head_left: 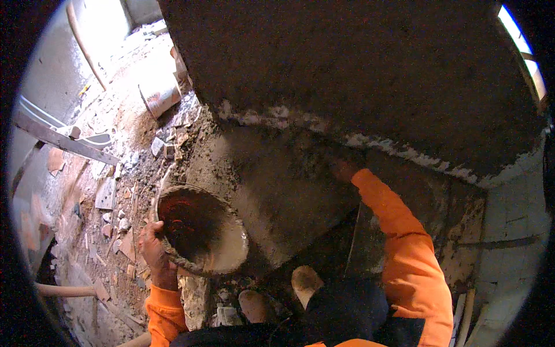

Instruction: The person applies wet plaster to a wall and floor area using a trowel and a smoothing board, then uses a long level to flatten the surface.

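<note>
My left hand [151, 243] grips the rim of a round, tilted bucket [236, 231] crusted with mortar, with watery grey stuff inside. The bucket rests at the near left part of a grey, mortar-covered slab [272, 208]. My right hand [344, 168], at the end of an orange sleeve, reaches over the slab toward the foot of a dark rendered wall [358, 69] with a pale, rough strip along its lower edge. That hand is in shadow, and I cannot make out its fingers or whether it holds anything.
Broken tiles and rubble [124, 225] cover the floor at left, with a white bucket [159, 95] lying farther back. A long plank [69, 141] and a pipe [66, 290] jut in from the left. My shoes [306, 283] show below. A tiled wall [511, 220] stands at right.
</note>
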`<state>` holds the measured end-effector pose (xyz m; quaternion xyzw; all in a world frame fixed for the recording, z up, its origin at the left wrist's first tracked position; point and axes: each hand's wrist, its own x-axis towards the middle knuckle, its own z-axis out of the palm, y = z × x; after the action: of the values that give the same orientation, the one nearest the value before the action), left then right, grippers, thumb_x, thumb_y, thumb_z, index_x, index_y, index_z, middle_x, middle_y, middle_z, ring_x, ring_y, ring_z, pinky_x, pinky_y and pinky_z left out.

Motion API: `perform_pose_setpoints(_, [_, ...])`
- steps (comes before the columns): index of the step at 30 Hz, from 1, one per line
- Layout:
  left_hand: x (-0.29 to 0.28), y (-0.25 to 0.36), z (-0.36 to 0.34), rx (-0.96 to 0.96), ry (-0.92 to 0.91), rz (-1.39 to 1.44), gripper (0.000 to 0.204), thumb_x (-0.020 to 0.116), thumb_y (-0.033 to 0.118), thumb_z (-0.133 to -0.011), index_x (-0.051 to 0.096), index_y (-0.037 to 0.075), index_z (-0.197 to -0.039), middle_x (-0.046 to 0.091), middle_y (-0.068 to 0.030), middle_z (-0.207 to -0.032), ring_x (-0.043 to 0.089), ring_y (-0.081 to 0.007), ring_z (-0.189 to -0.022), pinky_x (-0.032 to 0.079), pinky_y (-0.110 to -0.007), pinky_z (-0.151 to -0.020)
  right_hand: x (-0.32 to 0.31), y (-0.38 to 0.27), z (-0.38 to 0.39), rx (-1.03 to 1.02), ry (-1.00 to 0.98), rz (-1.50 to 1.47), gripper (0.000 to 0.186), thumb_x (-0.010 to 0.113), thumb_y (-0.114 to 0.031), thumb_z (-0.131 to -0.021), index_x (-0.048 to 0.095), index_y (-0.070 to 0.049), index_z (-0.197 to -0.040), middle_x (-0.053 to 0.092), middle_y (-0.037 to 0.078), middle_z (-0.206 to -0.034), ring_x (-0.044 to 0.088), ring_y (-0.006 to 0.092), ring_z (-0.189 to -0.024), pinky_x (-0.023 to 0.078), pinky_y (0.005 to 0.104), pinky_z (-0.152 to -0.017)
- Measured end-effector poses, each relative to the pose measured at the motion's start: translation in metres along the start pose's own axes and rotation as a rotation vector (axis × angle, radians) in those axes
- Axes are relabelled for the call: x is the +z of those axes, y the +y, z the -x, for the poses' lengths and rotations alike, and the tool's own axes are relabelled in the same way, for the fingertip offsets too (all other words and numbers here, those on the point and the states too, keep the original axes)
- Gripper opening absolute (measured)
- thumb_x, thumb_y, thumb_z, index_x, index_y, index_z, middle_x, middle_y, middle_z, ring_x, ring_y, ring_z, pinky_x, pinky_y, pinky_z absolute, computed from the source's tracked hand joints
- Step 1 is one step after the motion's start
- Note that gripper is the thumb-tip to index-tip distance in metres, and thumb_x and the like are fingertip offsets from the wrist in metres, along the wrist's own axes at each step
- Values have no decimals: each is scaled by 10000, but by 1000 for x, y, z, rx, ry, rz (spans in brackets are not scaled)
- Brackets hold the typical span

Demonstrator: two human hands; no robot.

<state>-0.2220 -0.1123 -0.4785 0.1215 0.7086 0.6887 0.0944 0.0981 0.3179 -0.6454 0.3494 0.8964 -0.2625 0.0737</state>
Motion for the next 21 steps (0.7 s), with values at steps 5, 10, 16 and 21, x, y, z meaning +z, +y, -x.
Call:
perform_pose_setpoints(5, [44, 4, -4, -236, -18, 92, 68, 564, 82, -757, 598, 45, -711, 569, -20, -749, 548, -134, -693, 454, -270, -649, -41, -49, 22, -252, 469, 277, 557, 500, -290, -821, 353, -168, -1344, 436, 228, -1271, 461, 416, -1106, 373, 486, -947])
perform_pose_setpoints(10, [87, 11, 11, -135, -112, 99, 67, 549, 79, -757, 603, 40, -758, 586, -32, -765, 548, -146, -684, 451, -283, -642, -53, -64, 43, -197, 279, 353, 374, 536, -291, -802, 525, -178, -1158, 554, 175, -1086, 585, 389, -845, 472, 512, -738])
perform_pose_setpoints(16, [103, -2, 5, -241, -95, 175, 56, 562, 85, -759, 590, 42, -782, 588, -22, -750, 542, -133, -669, 443, -261, -632, -18, -174, 84, -624, 525, 606, 392, 569, -283, -770, 526, -148, -1135, 606, 138, -908, 620, 299, -734, 512, 410, -538])
perform_pose_setpoints(21, [41, -22, 3, -143, -68, 114, 65, 563, 113, -763, 578, 52, -781, 584, -22, -769, 544, -133, -679, 460, -268, -646, -4, -210, 67, -282, 167, -308, 285, 546, -294, -845, 536, -103, -1056, 582, 91, -799, 571, 233, -587, 469, 355, -461])
